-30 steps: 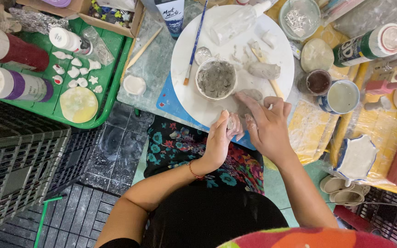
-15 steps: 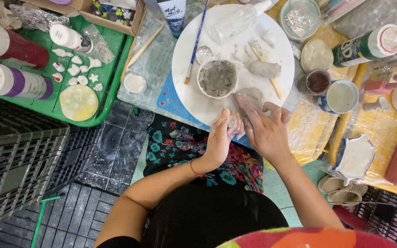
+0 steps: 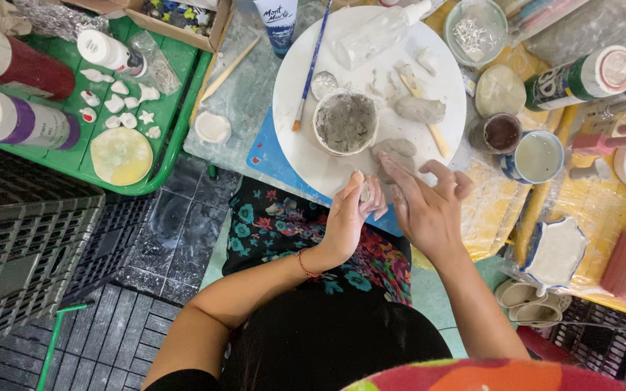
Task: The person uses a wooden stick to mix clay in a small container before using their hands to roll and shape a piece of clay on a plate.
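A: What did the left hand [image 3: 349, 217] hold?

B: Its fingers were closed around 1 small lump of grey clay [image 3: 364, 191], just off the near rim of the round white board [image 3: 291, 137].

A: And the right hand [image 3: 429, 206]?

B: Spread open, gripping nothing, fingertips touching a flattened clay piece [image 3: 393, 150] at the board's near edge. The lump lay just left of that hand, nearer the left; its long axis could not be told. The clay-smeared bowl [image 3: 346, 122] sat at the board's centre.
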